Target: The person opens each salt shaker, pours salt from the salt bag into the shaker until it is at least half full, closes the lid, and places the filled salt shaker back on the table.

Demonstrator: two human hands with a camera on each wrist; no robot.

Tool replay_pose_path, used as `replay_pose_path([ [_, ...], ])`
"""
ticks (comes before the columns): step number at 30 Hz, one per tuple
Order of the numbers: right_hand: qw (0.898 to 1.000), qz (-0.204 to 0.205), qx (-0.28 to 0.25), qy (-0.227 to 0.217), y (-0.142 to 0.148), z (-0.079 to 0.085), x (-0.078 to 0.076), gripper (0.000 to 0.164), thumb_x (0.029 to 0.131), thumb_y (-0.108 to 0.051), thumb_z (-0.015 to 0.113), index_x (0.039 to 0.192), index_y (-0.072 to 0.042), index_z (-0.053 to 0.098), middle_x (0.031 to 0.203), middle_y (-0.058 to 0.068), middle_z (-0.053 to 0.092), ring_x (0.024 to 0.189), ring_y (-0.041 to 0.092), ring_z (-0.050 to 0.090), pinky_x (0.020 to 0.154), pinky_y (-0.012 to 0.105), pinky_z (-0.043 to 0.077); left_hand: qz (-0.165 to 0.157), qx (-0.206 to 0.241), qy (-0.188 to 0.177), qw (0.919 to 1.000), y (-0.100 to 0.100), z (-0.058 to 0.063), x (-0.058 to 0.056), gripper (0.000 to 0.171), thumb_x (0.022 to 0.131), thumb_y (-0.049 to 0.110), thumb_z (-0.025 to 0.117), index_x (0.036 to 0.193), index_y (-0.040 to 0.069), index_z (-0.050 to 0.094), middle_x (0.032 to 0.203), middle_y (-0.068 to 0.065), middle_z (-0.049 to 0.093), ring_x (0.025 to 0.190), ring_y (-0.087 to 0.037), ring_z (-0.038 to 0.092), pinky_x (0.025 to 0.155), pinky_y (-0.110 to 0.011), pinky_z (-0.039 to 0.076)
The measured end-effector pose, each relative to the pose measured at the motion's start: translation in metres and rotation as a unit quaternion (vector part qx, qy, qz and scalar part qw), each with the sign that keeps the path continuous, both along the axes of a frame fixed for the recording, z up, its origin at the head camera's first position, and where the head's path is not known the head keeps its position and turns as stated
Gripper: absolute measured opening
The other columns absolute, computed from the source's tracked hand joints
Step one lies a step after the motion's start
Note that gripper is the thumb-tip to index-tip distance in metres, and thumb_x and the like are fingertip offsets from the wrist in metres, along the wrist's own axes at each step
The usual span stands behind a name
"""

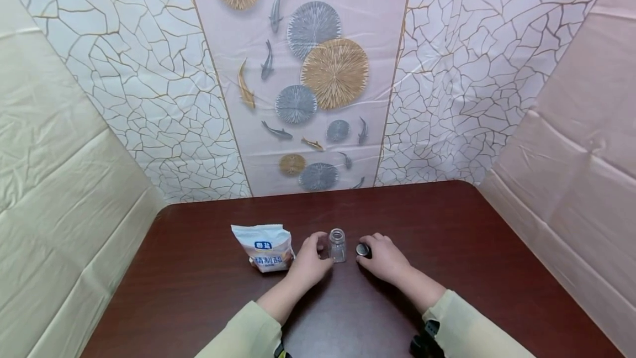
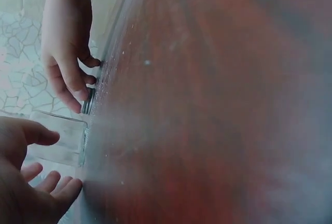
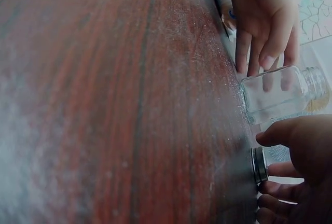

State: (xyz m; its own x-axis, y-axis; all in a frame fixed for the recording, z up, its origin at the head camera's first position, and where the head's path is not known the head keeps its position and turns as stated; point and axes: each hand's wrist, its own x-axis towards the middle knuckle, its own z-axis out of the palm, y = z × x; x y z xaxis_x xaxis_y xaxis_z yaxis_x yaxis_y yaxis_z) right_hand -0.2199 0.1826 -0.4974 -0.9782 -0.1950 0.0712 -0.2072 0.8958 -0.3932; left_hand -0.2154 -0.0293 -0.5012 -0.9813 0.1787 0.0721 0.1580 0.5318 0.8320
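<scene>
A small clear glass jar stands upright and uncapped on the dark wooden table. My left hand is just left of it, thumb and fingers spread apart and reaching toward its side. To the right, a round silver-and-black lid lies flat on the tabletop. Around that lid is my right hand, its thumb a little apart from the rim and its fingers on the far side. Through the jar's glass, the right wrist view shows some of the left fingertips.
A white bag of salt with blue lettering stands left of the left hand. Behind the table hangs a patterned cloth with fish and discs. Plain beige cloth walls close in both sides.
</scene>
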Motion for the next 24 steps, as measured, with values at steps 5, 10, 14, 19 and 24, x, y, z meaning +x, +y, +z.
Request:
replay_pose_path([
  [5,1.0,0.002,-0.002,-0.002,0.002,0.003,0.001,0.046,0.086,-0.03,0.075,0.124,-0.005,0.064,0.117,0.013,0.062,0.113,0.032,0.056,0.093,0.047,0.047,0.018,-0.005,0.008,0.9998,-0.006,0.005,0.011,0.051,0.084,0.011,0.07,0.132,0.006,0.053,0.115,-0.014,0.06,0.107,-0.027,0.06,0.09,-0.045,0.05],
  [10,1.0,-0.007,-0.015,-0.011,0.005,0.006,0.003,0.047,0.087,-0.031,0.073,0.126,-0.007,0.063,0.117,0.011,0.061,0.113,0.03,0.057,0.092,0.047,0.048,0.004,-0.013,0.006,0.9999,-0.013,0.01,0.023,0.047,0.088,0.014,0.07,0.131,0.006,0.054,0.113,-0.012,0.061,0.107,-0.026,0.06,0.091,-0.046,0.048],
  [14,0.999,-0.009,-0.034,-0.015,0.003,0.006,0.005,0.046,0.089,-0.032,0.072,0.127,-0.007,0.063,0.12,0.011,0.061,0.112,0.028,0.059,0.091,0.047,0.049,-0.006,-0.01,0.0,0.9999,-0.023,0.014,0.034,0.044,0.089,0.014,0.07,0.129,0.006,0.056,0.114,-0.012,0.063,0.106,-0.026,0.06,0.09,-0.047,0.049],
  [19,0.999,-0.013,-0.051,0.004,0.001,0.007,0.007,0.042,0.089,-0.033,0.072,0.123,-0.01,0.065,0.114,0.007,0.061,0.102,0.022,0.061,0.087,0.044,0.05,-0.018,0.0,-0.021,0.9996,-0.034,0.018,0.048,0.039,0.091,0.014,0.069,0.127,0.007,0.057,0.12,-0.01,0.064,0.107,-0.025,0.061,0.09,-0.048,0.049],
  [24,0.997,-0.017,-0.07,0.025,0.002,0.013,0.012,0.03,0.09,-0.03,0.071,0.114,-0.012,0.067,0.102,0.002,0.061,0.09,0.019,0.06,0.079,0.04,0.05,-0.027,0.015,-0.027,0.9992,-0.043,0.021,0.061,0.037,0.091,0.013,0.069,0.126,0.006,0.059,0.121,-0.012,0.064,0.105,-0.025,0.062,0.088,-0.047,0.05],
])
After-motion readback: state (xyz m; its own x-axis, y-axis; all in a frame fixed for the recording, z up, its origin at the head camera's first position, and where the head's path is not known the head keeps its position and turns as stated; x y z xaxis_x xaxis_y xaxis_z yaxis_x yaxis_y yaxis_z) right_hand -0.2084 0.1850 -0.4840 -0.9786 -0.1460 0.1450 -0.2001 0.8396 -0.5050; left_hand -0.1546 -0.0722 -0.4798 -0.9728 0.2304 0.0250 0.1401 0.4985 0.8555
